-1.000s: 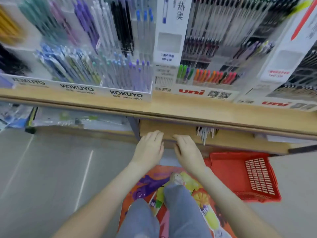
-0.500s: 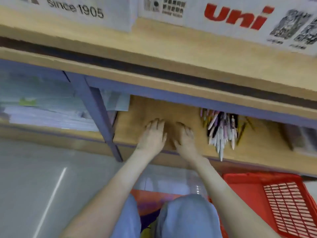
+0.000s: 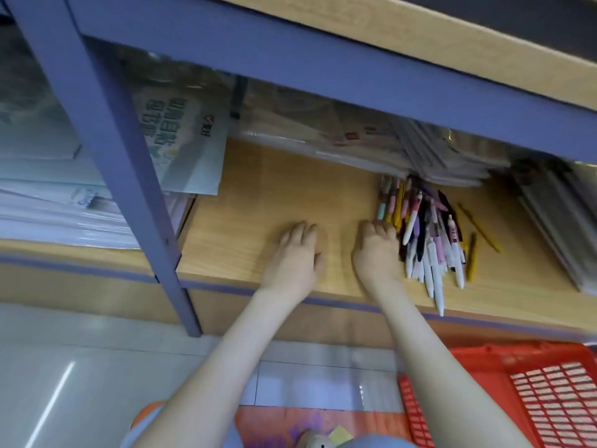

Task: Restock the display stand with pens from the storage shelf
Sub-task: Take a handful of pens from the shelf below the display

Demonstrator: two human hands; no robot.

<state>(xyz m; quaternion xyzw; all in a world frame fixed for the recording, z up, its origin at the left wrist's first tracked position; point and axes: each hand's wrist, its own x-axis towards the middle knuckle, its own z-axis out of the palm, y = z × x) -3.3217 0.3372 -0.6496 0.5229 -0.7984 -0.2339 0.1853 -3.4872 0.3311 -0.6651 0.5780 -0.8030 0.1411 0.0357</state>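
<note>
I see my left hand (image 3: 295, 257) lying flat on the wooden shelf (image 3: 258, 189), just beside my right hand (image 3: 376, 253), which touches the pile of pens (image 3: 426, 240) on its right side; a red basket (image 3: 549, 389) stands below that arm.

Soft, cool, fairly even light. The storage shelf (image 3: 290, 189) grows dimmer toward its back at twelve o'clock, shaded by the board above. A white streak of glare lies on the floor tiles (image 3: 55, 399) at seven o'clock. Everything looks slightly soft, and the plastic-wrapped stacks (image 3: 452, 150) at one o'clock blur. The blue post (image 3: 106, 140) slants at ten o'clock from wide-angle distortion.
</note>
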